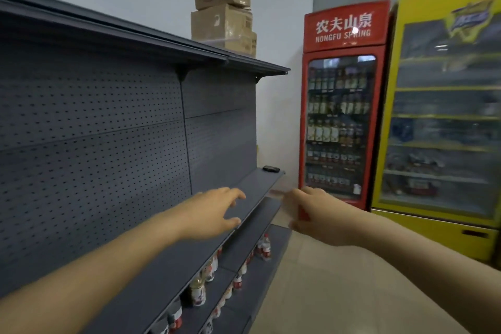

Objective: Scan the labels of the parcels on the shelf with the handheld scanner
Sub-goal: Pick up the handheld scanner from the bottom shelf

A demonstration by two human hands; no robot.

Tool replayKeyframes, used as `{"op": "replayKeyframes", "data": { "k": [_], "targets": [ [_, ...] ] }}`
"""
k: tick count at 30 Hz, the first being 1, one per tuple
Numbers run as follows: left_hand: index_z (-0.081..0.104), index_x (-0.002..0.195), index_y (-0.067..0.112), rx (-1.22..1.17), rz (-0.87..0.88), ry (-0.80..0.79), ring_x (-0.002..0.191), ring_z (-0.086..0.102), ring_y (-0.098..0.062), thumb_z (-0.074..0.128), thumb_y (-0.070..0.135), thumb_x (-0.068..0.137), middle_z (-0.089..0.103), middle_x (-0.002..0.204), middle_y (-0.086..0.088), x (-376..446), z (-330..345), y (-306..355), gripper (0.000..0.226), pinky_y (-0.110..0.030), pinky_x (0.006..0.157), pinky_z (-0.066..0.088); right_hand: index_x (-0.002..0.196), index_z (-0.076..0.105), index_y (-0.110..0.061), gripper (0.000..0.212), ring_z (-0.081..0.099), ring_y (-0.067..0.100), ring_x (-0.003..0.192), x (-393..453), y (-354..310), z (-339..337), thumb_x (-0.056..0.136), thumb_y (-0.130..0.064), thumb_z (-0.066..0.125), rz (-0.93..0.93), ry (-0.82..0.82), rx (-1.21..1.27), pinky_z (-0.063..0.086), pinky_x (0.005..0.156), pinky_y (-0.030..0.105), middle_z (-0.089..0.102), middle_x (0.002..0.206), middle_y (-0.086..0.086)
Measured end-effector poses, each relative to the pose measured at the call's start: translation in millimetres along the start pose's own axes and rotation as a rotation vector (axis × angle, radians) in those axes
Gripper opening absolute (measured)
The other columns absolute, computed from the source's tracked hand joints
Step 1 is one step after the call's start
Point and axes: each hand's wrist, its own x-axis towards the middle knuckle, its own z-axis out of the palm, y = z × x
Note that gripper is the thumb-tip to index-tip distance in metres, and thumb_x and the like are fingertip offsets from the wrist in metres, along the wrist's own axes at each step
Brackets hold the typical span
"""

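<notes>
Several brown cardboard parcels (223,5) are stacked on the top board of the dark grey shelf unit (108,122), near its far end. A small black device (271,168), possibly the handheld scanner, lies at the far end of the middle shelf board (254,184). My left hand (214,213) hovers over that board with fingers spread and holds nothing. My right hand (315,214) reaches forward beside the shelf's front edge, fingers relaxed and blurred, also holding nothing. Both hands are well short of the black device and far below the parcels.
Bottles and jars (200,287) stand on the lower shelves. A red drinks fridge (341,106) and a yellow fridge (444,106) stand against the far wall to the right. Pale tiled floor (339,293) lies between the shelf and the fridges.
</notes>
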Motion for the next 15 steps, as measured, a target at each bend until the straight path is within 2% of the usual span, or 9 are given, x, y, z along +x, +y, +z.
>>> {"op": "replayKeyframes", "data": {
  "k": [6, 11, 15],
  "targets": [
    [0.03, 0.144, 0.03, 0.033, 0.109, -0.035, 0.127, 0.045, -0.015, 0.048, 0.042, 0.097, 0.045, 0.14, 0.008, 129, 30, -3, 0.052, -0.033, 0.107, 0.036, 0.148, 0.036, -0.025, 0.057, 0.042, 0.024, 0.131, 71, 83, 12, 0.097, -0.038, 0.057, 0.103, 0.001, -0.028, 0.04, 0.106, 0.035, 0.045, 0.144, 0.004],
    [0.031, 0.145, 0.028, 0.032, 0.129, -0.038, 0.127, 0.045, -0.015, 0.048, 0.04, 0.097, 0.045, 0.14, 0.006, 239, 35, 0, 0.052, -0.032, 0.106, 0.035, 0.146, 0.038, -0.024, 0.055, 0.042, 0.024, 0.131, 145, 162, 10, 0.097, -0.036, 0.057, 0.14, 0.024, 0.02, 0.04, 0.106, 0.036, 0.044, 0.145, 0.003],
    [0.032, 0.144, 0.028, 0.026, 0.14, 0.001, 0.125, 0.045, -0.015, 0.047, 0.04, 0.097, 0.046, 0.137, 0.006, 315, 34, 1, 0.05, -0.031, 0.104, 0.034, 0.145, 0.039, -0.025, 0.051, 0.039, 0.024, 0.135, 195, 220, 7, 0.098, -0.035, 0.055, 0.178, 0.013, 0.041, 0.033, 0.109, 0.042, 0.043, 0.145, 0.0]
  ]
}}
